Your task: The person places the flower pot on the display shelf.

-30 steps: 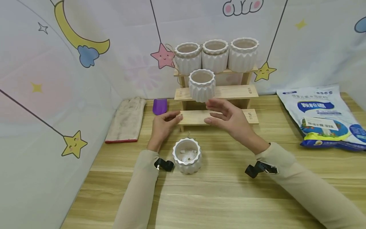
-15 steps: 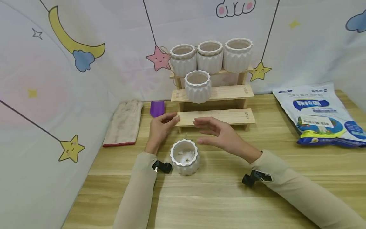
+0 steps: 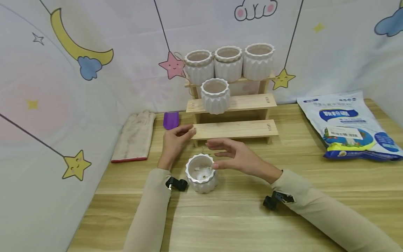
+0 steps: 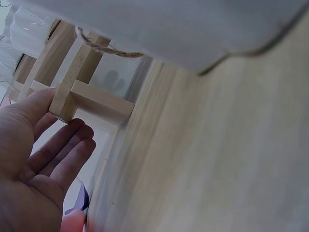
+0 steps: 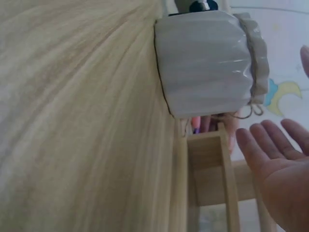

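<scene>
My left hand grips the left end of the lowest step of a wooden tiered plant stand; the left wrist view shows the thumb against the board's end. In front of the stand, a white fluted flower pot sits upright on the table, with small pale bits and a hole at its bottom. Twine is tied near its rim. My right hand hovers at the pot's right rim, fingers apart and holding nothing, thumb overlapping the rim in the head view.
Three similar pots line the stand's top step, and a single pot is on the middle step. To the left lie a work glove and a purple scoop. A printed fertilizer bag lies at right.
My right hand has come down from beside the middle-step pot to the rim of the pot on the table. My left hand stays at the stand's end. The head view has shifted slightly.
</scene>
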Available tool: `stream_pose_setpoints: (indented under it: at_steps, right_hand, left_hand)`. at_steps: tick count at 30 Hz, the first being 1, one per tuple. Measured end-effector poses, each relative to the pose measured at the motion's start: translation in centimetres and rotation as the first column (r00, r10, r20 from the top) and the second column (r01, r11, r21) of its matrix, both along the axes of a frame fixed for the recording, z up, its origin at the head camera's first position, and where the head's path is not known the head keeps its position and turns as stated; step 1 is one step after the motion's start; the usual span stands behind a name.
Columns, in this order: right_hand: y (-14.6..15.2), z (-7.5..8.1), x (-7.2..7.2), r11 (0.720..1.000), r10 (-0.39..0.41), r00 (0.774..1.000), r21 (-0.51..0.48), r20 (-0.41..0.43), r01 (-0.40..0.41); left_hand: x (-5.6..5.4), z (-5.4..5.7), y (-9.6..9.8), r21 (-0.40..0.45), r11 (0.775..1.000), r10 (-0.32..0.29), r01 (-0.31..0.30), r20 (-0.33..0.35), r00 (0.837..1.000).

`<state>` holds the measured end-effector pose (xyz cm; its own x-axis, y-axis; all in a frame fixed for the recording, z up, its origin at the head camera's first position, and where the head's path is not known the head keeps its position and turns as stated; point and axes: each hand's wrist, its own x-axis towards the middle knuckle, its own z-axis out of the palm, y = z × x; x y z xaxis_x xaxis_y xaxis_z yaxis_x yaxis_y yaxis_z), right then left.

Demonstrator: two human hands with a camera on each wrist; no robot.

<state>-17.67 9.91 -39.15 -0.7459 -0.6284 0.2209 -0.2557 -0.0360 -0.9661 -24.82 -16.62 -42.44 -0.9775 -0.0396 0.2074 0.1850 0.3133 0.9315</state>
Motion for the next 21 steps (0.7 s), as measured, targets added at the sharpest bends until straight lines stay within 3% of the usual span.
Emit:
stream_pose_setpoints:
  at_steps: [9, 21]
  right_hand:
    - [-0.5, -1.1, 0.2, 0.997, 0.056, 0.998, 0.045, 0.017, -0.057]
    - [-0.5, -1.4, 0.3, 0.992, 0.086, 0.996, 0.089, -0.022, -0.084]
  left_hand:
    - [0.1, 0.1, -0.1, 0.003, 1.0, -0.003, 0.003, 0.005, 1.0]
    - [-0.1, 0.0, -0.1, 0.009, 1.0, -0.004, 0.004, 0.006, 1.0]
